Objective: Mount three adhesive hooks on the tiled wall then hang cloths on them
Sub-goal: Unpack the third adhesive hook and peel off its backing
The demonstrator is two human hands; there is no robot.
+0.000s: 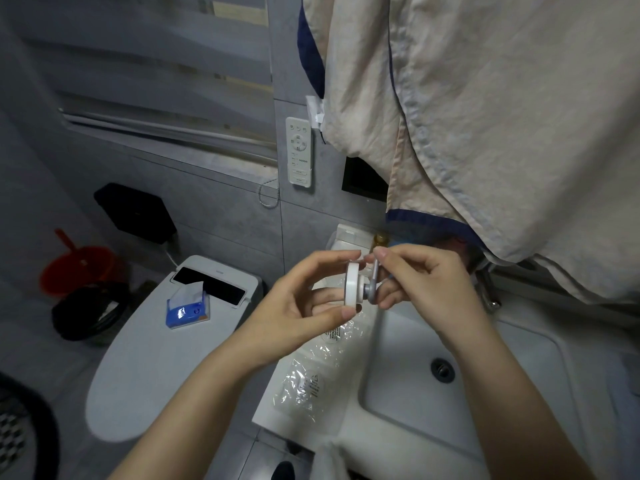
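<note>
Head view showed the left hand (298, 306) pinching a round white plastic adhesive hook (358, 284) while the right hand (426, 282) gripped its grey metal prong above the white sink (519, 341).

The sink (460, 386) sits at the lower right, with the toilet (145, 362) to its left and a tissue pack (188, 310) lying on the toilet's lid. Plastic wrappers (311, 372) lie on the sink's left rim, and above that rim both hands, left (294, 306) and right (426, 285), meet on a hook (360, 287). Behind the sink a cloth (485, 133) hangs down the wall; left of the cloth a remote (300, 151) is fixed to the wall, and a bucket (78, 268) stands on the floor far left of the toilet.
</note>
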